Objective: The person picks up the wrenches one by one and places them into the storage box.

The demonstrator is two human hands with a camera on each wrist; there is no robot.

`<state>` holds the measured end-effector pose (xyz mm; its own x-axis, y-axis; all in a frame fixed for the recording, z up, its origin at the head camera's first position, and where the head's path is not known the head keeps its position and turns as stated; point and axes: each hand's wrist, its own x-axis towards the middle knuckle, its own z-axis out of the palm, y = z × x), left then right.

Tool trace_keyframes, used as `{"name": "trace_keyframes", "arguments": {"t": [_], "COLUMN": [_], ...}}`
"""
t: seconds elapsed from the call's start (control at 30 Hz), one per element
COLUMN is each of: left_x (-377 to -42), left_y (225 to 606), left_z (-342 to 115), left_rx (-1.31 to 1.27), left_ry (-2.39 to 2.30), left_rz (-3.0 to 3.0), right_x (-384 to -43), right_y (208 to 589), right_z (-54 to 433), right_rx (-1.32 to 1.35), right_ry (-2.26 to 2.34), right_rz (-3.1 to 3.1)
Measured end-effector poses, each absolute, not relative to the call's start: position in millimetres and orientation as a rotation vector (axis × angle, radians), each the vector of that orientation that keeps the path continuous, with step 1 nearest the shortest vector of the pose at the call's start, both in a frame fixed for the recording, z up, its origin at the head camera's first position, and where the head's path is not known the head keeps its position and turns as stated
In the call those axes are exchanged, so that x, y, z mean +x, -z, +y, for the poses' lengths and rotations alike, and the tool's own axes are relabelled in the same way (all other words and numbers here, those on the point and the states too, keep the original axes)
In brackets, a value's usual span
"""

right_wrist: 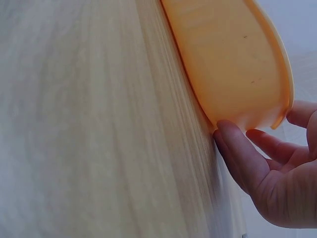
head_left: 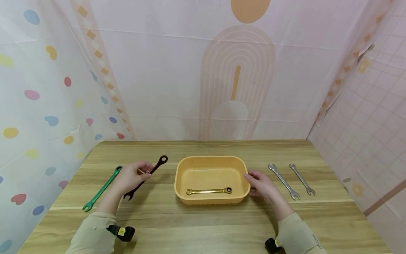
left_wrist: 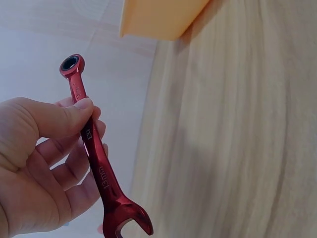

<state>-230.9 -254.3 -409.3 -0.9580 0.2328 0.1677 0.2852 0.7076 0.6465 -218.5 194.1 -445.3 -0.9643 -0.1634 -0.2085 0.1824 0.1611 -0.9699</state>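
My left hand (head_left: 131, 176) pinches a dark red ratcheting combination wrench (left_wrist: 101, 166) by its shaft, between thumb and fingers. The wrench slants, ring end up and away, open jaw down; "13mm" shows on it in the left wrist view. A green combination wrench (head_left: 103, 189) lies on the table left of that hand. At the middle stands a yellow plastic bin (head_left: 210, 201) with a gold combination wrench (head_left: 209, 191) lying inside near its front wall. My right hand (head_left: 261, 185) grips the bin's right side, thumb over the rim and fingers against the outer wall (right_wrist: 233, 64).
Two silver open-end wrenches lie to the right of the bin: a larger one (head_left: 284, 182) and a smaller one (head_left: 302, 179). The wood-grain table (head_left: 203, 229) ends at a patterned cloth backdrop (head_left: 158, 88), with cloth on both sides too.
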Motion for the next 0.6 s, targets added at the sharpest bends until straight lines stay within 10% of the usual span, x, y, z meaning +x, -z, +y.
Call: {"name": "trace_keyframes", "arguments": {"t": [0.6], "left_x": [-232.6], "left_y": [392.7], "left_z": [-238.5], "left_rx": [-0.480], "left_ry": [0.998], "left_rz": [-2.806], "right_x": [-219.5], "right_y": [446.7], "right_z": [194.3], "right_rx": [0.024], "right_ry": [1.875], "right_rz": [2.178]}}
